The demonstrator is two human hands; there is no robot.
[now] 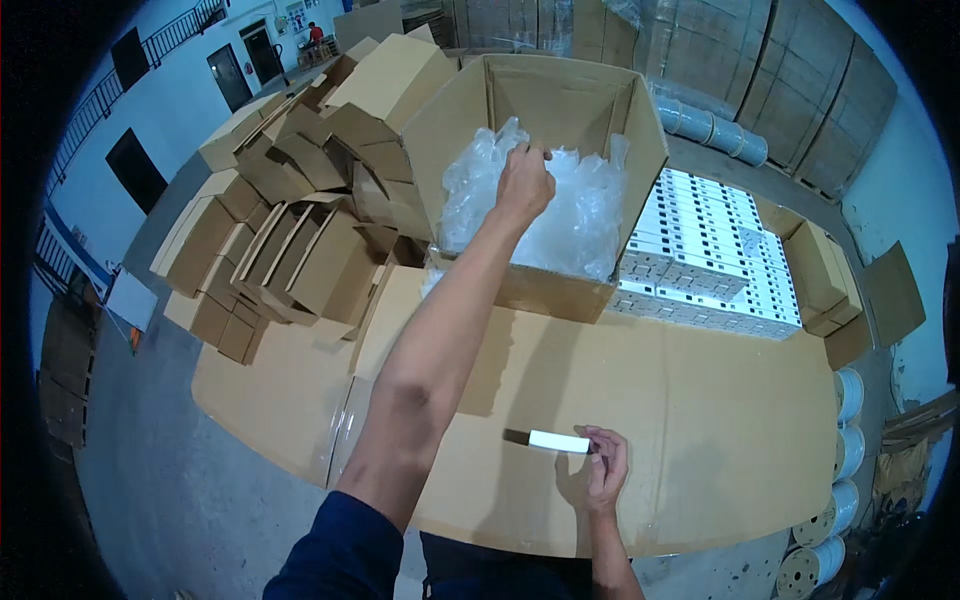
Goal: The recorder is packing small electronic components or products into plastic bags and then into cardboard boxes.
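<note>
Fingertips of my right hand (pixel 606 468) pinch one end of a slim white box (pixel 559 441), holding it flat just above the cardboard work surface (pixel 700 420); the grip is narrow, thumb and forefinger closed on the box's near end, the far end pointing left and dark. My left hand (pixel 524 183) is far forward, arm at full stretch, fingers curled down into the heap of clear plastic bags (pixel 580 215) inside the big open carton (pixel 545 110). Whether those fingers have already closed on a bag I cannot tell; they are bent and touching the plastic.

To do this well, I judge: pluck a single bag from the top of the heap, not a clump, and keep the white box level and steady while the other arm reaches.

Pose: left forearm runs straight from my shoulder to the carton, wrist bent downward over its near wall. Right forearm is short and tucked, close to my body.

Right of the carton, rows of white boxes (pixel 715 240) lie packed together. Left of the carton, folded empty cartons (pixel 290 250) stand stacked.
</note>
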